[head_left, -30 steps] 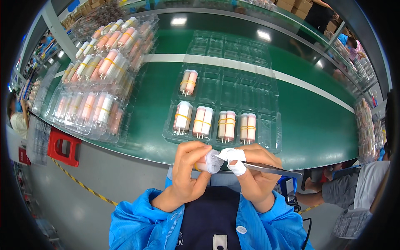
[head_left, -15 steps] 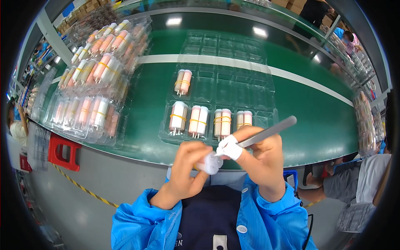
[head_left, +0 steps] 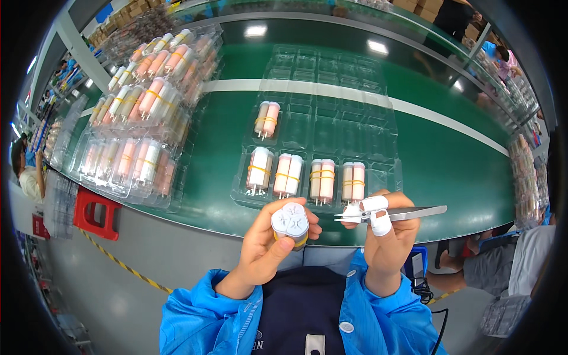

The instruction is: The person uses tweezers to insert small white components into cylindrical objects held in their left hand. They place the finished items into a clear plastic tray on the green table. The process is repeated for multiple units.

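Observation:
My left hand (head_left: 258,255) is wrapped round a bundle of three tubes (head_left: 290,220). Their pale, ribbed end caps face up, and a yellow band shows below them. In my right hand (head_left: 389,248) a pair of metal tweezers (head_left: 421,212) lies nearly level, its tips pointing left toward the bundle but apart from it. White covers wrap several fingertips of that hand. Just beyond both hands is a clear plastic tray (head_left: 378,155) with several pink, white and brown tube bundles (head_left: 288,174) in its near row. One more bundle (head_left: 267,120) sits farther back at the left.
Stacked clear trays of banded tubes (head_left: 127,158) rise at the left of the green belt table (head_left: 449,160). A red stool (head_left: 96,213) stands on the floor at left. At my right are a blue bin (head_left: 420,255) and a seated person (head_left: 491,260).
The tweezers have drawn back right from the bundle and swung to nearly level. My left hand has turned the bundle so its caps face up. The view has shifted slightly.

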The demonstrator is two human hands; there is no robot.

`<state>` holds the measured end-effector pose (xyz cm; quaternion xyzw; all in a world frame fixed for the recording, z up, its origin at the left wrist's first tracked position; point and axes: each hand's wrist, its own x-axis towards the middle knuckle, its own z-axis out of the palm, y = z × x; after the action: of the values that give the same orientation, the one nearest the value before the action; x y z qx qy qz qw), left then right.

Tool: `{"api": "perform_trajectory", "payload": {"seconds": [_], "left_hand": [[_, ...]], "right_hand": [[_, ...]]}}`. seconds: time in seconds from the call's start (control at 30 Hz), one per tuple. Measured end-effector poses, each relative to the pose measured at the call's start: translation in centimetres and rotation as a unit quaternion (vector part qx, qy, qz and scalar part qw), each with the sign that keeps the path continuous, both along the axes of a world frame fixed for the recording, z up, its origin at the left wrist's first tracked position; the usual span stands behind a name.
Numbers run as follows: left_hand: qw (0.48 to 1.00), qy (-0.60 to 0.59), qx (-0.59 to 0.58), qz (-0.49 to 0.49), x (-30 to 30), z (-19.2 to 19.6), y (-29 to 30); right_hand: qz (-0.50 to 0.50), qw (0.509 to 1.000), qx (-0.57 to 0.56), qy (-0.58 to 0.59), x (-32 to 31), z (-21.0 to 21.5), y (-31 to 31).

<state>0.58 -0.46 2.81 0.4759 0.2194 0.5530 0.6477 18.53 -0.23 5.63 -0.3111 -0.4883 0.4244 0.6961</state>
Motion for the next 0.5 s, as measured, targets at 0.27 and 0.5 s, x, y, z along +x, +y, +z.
{"api": "perform_trajectory", "payload": {"seconds": [0.27, 0.5], "left_hand": [[1.000, 0.002, 0.003, -0.013, -0.16, -0.05, 0.17], [1.000, 0.001, 0.003, -0.018, -0.31, -0.29, 0.14]], "right_hand": [[0.002, 1.000, -0.006, -0.019, -0.24, -0.08, -0.20], [0.010, 1.000, -0.007, -0.022, -0.51, 0.06, -0.34]]}}
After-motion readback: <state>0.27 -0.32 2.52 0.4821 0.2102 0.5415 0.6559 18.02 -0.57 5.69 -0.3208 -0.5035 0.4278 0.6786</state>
